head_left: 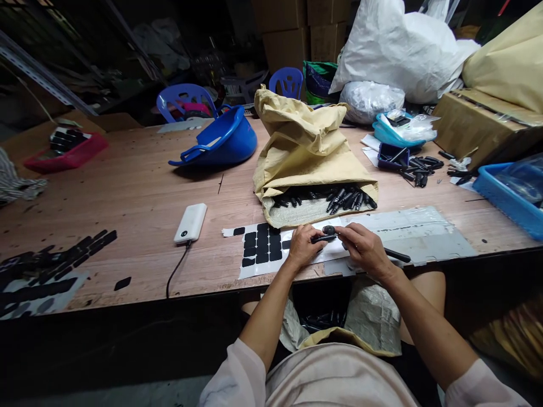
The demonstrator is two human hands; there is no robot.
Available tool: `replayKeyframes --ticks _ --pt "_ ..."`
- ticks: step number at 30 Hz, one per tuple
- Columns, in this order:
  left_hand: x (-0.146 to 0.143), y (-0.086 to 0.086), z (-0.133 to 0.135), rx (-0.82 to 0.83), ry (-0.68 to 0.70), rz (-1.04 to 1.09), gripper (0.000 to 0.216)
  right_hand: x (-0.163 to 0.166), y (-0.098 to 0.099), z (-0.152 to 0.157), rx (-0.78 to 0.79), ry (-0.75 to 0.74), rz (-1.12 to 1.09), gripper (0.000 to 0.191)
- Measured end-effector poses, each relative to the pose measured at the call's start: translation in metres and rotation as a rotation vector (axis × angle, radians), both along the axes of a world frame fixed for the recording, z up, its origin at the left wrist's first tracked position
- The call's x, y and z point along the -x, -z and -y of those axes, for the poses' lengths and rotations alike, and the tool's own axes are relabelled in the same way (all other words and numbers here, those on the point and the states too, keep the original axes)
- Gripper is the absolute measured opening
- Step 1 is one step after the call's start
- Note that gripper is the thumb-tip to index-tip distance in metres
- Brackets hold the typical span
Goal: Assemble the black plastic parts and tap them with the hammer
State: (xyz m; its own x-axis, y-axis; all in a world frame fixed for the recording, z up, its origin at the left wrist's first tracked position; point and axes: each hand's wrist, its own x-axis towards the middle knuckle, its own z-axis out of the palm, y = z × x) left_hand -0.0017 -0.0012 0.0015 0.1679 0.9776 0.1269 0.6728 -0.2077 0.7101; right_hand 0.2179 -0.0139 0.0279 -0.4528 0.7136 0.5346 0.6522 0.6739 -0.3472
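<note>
My left hand (pixel 302 247) is closed around a slim black tube-shaped piece (pixel 323 238) above the near edge of the table. Just behind that piece is a small round black part (pixel 328 230), close to the fingertips of both hands. My right hand (pixel 363 249) is pinched beside them; what its fingertips grip is too small to tell. A black stick-like tool (pixel 397 255) juts out past my right wrist, partly hidden by the hand. Left of my hands lies a white sheet with black rounded stickers (pixel 263 243).
A tan woven sack (pixel 305 158) of black tubular parts lies ahead. Nearby are a white power bank (pixel 190 222) with a cable, a blue basin (pixel 220 138), a grey board (pixel 428 232) and a blue tray (pixel 504 198). Another sack (pixel 373 319) sits on my lap.
</note>
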Motion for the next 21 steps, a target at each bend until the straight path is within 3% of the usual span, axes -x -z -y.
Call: replayKeyframes --ticks 5,14,21 --pt "0.000 0.002 -0.001 -0.011 -0.010 0.015 0.013 0.003 -0.001 0.002 0.005 0.019 0.174 0.035" --pt "-0.001 0.002 -0.002 -0.010 -0.021 0.042 0.017 -0.007 -0.002 0.002 0.018 0.112 0.139 0.032" --pt "-0.002 0.000 -0.001 -0.003 -0.013 0.022 0.018 -0.045 0.000 -0.021 -0.074 0.203 0.103 0.031"
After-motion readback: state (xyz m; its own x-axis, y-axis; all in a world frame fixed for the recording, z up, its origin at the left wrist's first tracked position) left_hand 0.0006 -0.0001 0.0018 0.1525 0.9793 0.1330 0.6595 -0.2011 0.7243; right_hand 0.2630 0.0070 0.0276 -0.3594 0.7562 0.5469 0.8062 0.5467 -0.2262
